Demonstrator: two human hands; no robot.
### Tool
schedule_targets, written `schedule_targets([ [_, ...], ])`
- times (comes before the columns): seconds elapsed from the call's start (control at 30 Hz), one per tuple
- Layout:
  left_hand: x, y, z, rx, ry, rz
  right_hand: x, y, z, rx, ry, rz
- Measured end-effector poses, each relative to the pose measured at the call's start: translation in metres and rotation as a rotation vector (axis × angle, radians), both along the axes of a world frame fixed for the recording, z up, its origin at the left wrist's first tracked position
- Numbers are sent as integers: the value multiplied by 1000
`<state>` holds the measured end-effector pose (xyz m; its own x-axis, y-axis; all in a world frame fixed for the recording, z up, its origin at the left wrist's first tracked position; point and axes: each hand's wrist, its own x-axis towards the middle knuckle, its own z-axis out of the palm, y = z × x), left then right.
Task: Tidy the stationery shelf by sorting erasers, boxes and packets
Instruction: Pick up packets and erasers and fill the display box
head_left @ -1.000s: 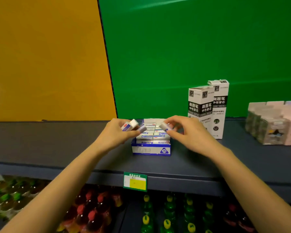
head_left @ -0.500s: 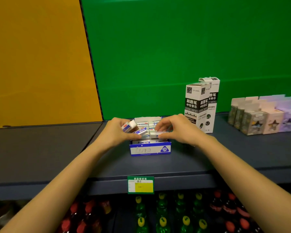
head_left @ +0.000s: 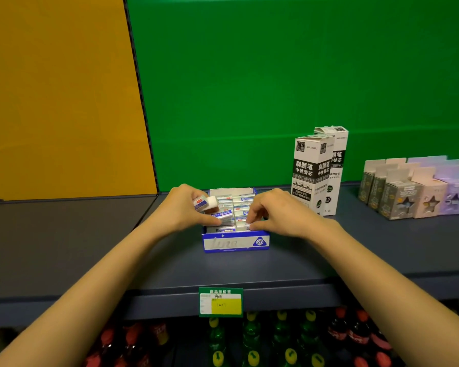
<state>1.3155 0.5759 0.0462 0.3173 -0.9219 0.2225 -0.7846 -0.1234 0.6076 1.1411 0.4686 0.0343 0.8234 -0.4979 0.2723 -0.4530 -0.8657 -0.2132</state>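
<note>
A blue and white eraser box point(head_left: 235, 242) stands open on the dark shelf point(head_left: 249, 268), filled with rows of wrapped erasers point(head_left: 241, 205). My left hand point(head_left: 182, 207) hovers over the box's left side and grips two loose erasers point(head_left: 206, 202), one white-ended and sticking up, another lower by the thumb. My right hand point(head_left: 272, 213) reaches into the box's right front corner, fingers curled and pinching an eraser that lies among the rows there.
Two tall white and black refill boxes point(head_left: 316, 170) stand just right of the eraser box. Several small pastel packets point(head_left: 414, 192) line the far right. A green and yellow price tag point(head_left: 220, 301) hangs on the shelf edge. Bottles point(head_left: 252, 340) fill the shelf below.
My right hand has come down from above the box into its right front corner with its eraser. My left hand keeps its erasers and has barely shifted. The camera has turned slightly.
</note>
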Motion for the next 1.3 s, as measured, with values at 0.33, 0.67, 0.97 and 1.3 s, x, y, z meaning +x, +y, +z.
schedule_targets([
  [0.33, -3, -7, -2, 75, -195, -98, -3, -3, -3, -8, -13, 39],
  [0.67, -5, -14, -9, 45, -247, -96, -4, -6, -5, -10, -28, 64],
  [0.97, 3, -13, -12, 51, -233, -169, -5, -6, -5, 14, -38, 79],
  [1.3, 1, -8, -4, 14, -260, -199, -4, 1, -2, 34, -89, 86],
])
